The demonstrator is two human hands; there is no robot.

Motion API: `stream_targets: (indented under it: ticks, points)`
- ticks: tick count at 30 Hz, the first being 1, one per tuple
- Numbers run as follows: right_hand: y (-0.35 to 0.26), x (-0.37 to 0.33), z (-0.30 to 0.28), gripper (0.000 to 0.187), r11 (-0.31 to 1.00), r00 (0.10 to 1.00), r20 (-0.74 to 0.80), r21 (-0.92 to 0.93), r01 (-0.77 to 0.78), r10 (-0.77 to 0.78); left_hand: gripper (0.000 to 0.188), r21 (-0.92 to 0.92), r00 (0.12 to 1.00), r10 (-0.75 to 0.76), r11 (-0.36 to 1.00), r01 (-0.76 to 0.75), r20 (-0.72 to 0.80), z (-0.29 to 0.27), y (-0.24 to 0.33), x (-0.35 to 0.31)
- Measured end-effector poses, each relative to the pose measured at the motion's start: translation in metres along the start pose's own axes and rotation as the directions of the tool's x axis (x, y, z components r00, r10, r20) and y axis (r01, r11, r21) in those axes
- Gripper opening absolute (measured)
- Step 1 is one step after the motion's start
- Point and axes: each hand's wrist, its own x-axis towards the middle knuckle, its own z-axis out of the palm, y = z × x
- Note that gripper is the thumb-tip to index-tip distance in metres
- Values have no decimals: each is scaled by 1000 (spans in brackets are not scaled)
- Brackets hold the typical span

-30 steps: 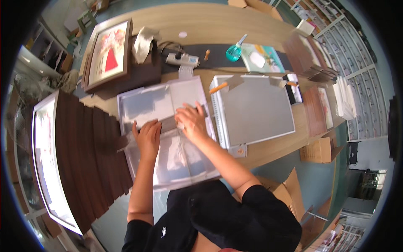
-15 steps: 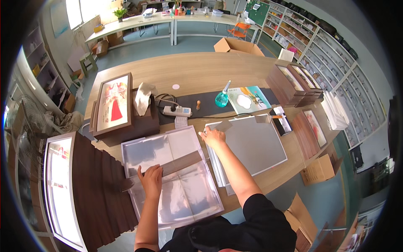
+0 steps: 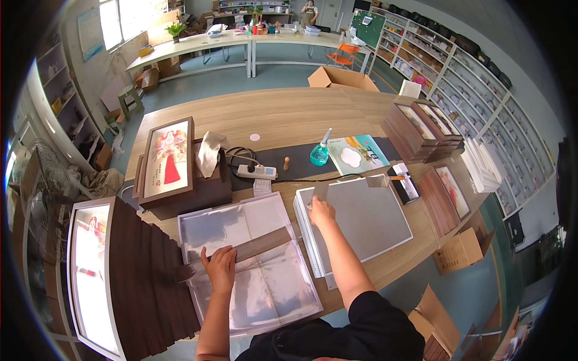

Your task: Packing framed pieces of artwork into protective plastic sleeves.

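Seen from the head camera over a long wooden worktable [image 3: 283, 117]. Left hand [image 3: 221, 269] lay flat, fingers spread, pressing on a dark brown wooden strip [image 3: 256, 245] that crossed a stack of clear plastic sleeves [image 3: 253, 265]; nothing was pinched there, only held down by the palm. Right hand [image 3: 321, 212] reached out toward twelve o'clock and touched the near left corner of a stack of grey flat boards [image 3: 361, 219], fingers curled at the edge; whether anything was actually gripped could not be told. Lay at three o'clock from the plastic sleeves, that grey stack, just beside them. At nine o'clock from the left hand, a fanned row of dark brown wooden frames [image 3: 147, 271], and beyond it a white-faced framed picture [image 3: 90, 265]. At eleven o'clock, a framed picture of a red-robed figure [image 3: 167, 159] propped on dark boxes, with a pale cloth [image 3: 209, 153] beside it. At twelve o'clock from the right hand, a white power strip [image 3: 257, 172] on a dark mat, and a teal squeeze bottle [image 3: 320, 154] standing upright. At two o'clock, more stacked brown frames [image 3: 421, 129]. On the floor at four o'clock, a small cardboard box [image 3: 460, 253].
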Motion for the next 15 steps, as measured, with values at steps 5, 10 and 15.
stream_targets:
  ticks: [5,10,15]
  points:
    - [24,-41,-16,39,999,996,-81,26,-46,47,7,10,1000,-7,1000,7,-4,-2,0,-1]
    - [68,-86,-24,33,990,963,-235,79,-116,131,7,4,1000,-4,1000,4,-9,1,3,3]
    - [96,-117,-25,25,985,965,-205,82,-150,164,7,12,1000,-3,1000,4,-20,1,0,2]
